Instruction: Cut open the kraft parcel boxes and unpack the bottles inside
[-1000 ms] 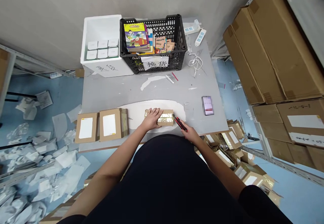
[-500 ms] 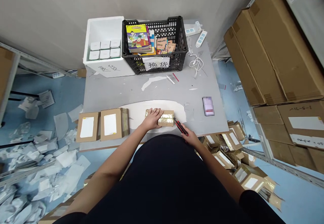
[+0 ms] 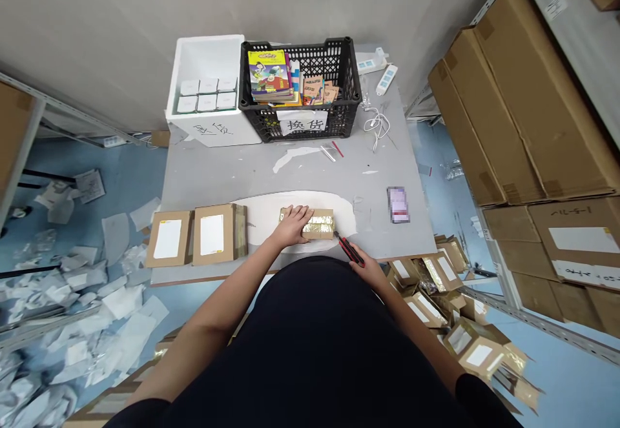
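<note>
A small cardboard box (image 3: pixel 323 228) with shiny gold tape along its top lies on a white sheet (image 3: pixel 264 201) near the table's front edge. My left hand (image 3: pixel 293 226) grips it from above, fingers toward its far edge and thumb at the near edge, covering its left part. In my right hand (image 3: pixel 367 265) is a red and black utility knife (image 3: pixel 349 250), its tip pointing at the box's right end. Whether the tip touches the box I cannot tell. Left of the white sheet stand two cardboard boxes with white labels, one (image 3: pixel 168 239) beside the other (image 3: pixel 213 234).
At the back of the table (image 3: pixel 217 173) stand a white foam box (image 3: pixel 213 130) and a black crate (image 3: pixel 300 108) of books. Power strips (image 3: pixel 386 80), a white cable (image 3: pixel 376 124) and a phone (image 3: pixel 398 205) lie right. Boxes and shelving flank the table; paper scraps litter the left floor.
My right hand has drawn the knife slightly right and toward me, away from the box's end. My left hand stays on the box. The view has shifted a little.
</note>
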Demonstrator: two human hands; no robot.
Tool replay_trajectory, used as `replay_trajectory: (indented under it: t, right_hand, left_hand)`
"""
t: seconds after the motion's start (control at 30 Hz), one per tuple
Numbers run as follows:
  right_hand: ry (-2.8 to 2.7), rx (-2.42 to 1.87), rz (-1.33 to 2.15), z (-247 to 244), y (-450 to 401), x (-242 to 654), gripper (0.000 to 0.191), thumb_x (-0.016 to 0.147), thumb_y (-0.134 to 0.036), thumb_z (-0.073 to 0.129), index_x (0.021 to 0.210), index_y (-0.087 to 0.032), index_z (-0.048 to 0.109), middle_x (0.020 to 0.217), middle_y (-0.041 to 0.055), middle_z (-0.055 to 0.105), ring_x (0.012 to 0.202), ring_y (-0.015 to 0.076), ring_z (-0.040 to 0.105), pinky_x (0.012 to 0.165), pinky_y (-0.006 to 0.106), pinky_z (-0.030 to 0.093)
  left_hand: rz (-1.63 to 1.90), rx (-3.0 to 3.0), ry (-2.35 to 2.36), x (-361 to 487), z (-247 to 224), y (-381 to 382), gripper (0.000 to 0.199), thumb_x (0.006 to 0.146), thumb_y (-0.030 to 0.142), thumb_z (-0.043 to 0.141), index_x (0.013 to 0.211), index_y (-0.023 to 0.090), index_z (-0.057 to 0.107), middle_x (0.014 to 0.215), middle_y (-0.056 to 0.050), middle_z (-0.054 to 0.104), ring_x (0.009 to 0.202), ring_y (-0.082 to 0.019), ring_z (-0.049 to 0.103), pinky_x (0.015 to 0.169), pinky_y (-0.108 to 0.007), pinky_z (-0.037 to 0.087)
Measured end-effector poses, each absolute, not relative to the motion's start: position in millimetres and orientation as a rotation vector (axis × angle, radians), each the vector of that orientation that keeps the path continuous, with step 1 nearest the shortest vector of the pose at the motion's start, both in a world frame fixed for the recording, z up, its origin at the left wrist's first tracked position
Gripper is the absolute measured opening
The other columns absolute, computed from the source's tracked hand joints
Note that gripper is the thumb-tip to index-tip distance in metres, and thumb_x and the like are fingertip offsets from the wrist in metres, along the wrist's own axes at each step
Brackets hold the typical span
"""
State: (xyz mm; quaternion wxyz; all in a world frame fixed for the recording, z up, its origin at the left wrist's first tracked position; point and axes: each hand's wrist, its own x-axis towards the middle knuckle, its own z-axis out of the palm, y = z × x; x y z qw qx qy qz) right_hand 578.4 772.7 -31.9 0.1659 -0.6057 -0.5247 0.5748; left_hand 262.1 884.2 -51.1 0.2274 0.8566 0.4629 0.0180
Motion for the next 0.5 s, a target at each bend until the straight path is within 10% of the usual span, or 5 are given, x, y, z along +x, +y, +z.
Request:
replay_trajectory:
  t: [0.13, 0.5]
  right_hand:
    - [-1.241, -1.882, 1.516, -31.2, 778.4, 593.0, 0.074, 0.08, -0.041, 0.058, 0.148, -0.023, 0.032, 0.084, 0.0019, 0.07, 0.061, 0.0173, 0.063, 0.062, 0.033, 0.055]
    - [-1.101, -1.89, 1.279, -79.6, 846.8, 578.7, 0.067, 0.075, -0.062, 0.054, 0.121, -0.013, 0.055, 0.079, 0.0026, 0.063, 0.058, 0.0153, 0.056, 0.055, 0.029, 0.048]
  left_hand:
    - [0.07, 2.335, 1.282, 262.5, -52.0, 882.9, 0.108, 0.065, 0.057, 0.075, 0.151, 0.019, 0.023, 0.152, -0.018, 0.031, 0.142, -0.036, 0.022, 0.116, -0.054, 0.006]
    - [0.155, 2.251, 1.46, 250.4, -48.4, 871.2, 0.088, 0.081, 0.057, 0.061, 0.15, 0.018, 0.025, 0.156, -0.019, 0.025, 0.146, -0.034, 0.014, 0.117, -0.053, 0.009]
